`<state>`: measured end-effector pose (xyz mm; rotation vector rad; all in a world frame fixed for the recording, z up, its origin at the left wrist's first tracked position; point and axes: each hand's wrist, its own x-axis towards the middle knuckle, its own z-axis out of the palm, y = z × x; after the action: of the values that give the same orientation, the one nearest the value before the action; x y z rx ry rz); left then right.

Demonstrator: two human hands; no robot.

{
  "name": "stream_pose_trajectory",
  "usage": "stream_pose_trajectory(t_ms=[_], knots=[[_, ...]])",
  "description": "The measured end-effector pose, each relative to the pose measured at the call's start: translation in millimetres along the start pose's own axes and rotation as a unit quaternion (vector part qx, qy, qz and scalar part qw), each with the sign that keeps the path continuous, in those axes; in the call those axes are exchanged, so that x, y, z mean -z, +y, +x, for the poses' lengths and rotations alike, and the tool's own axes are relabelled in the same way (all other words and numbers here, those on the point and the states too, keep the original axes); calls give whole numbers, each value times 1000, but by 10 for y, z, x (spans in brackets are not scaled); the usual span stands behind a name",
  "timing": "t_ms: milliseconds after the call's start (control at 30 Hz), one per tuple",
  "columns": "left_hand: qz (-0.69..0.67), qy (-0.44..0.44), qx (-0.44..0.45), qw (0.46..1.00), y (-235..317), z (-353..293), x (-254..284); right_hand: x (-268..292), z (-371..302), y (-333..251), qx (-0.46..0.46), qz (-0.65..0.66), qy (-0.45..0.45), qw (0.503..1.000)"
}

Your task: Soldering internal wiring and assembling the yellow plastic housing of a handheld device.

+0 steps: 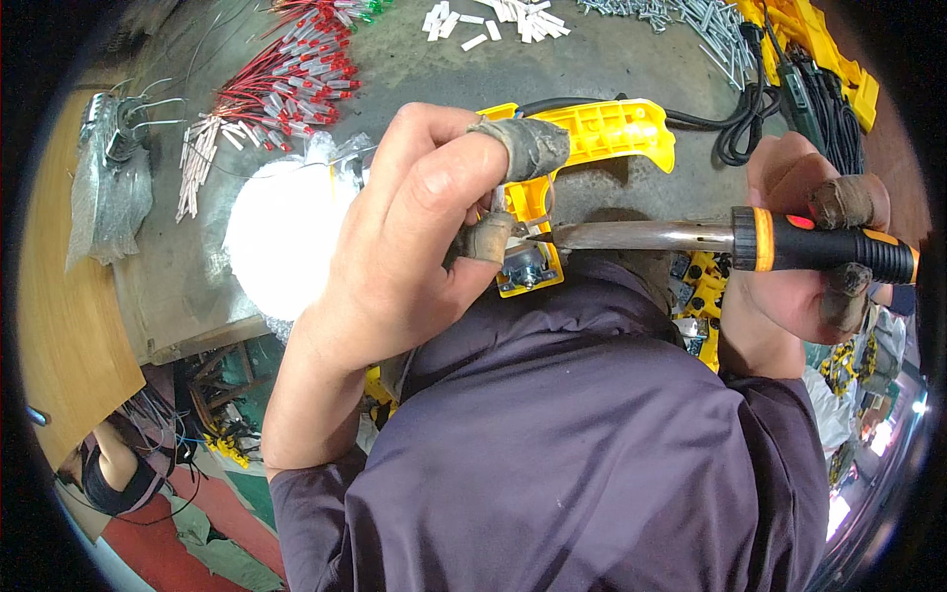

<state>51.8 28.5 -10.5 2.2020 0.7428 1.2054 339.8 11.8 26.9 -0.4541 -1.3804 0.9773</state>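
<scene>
Beyond the shirt [552,444], the yellow casing [617,136] is gripped in the left hand [414,197] over the desk's [395,69] near edge; the soldering iron [646,235] is gripped in the right hand [784,301], best kept steady, off plastic.

Worn grey bench [444,79], red-wired parts [314,77] heaped far left, small white pieces [535,22] far middle, silver screws [712,28] far right, black cords [838,116] beside yellow casings [821,49].

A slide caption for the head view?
Right hand holds soldering iron, tip at yellow housing in left hand.
</scene>
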Motion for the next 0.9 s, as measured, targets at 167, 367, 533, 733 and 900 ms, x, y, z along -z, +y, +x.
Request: stream_pose_trajectory(t_ms=[167,367,533,733,900], knots=[[-10,2,-5,1000,-6,18,-18,-17,87,-69,-5,-78,-61,995],[9,-8,6,1000,6,18,-4,-54,11,45,-16,-58,-11,998],[3,1,-1,1000,7,21,-9,-125,25,-44,-47,-105,-9,993],[2,6,-8,1000,13,13,-29,-99,25,17,-43,-16,-31,998],[11,6,-3,1000,22,-2,-30,-48,-3,53,-32,-5,-44,998]])
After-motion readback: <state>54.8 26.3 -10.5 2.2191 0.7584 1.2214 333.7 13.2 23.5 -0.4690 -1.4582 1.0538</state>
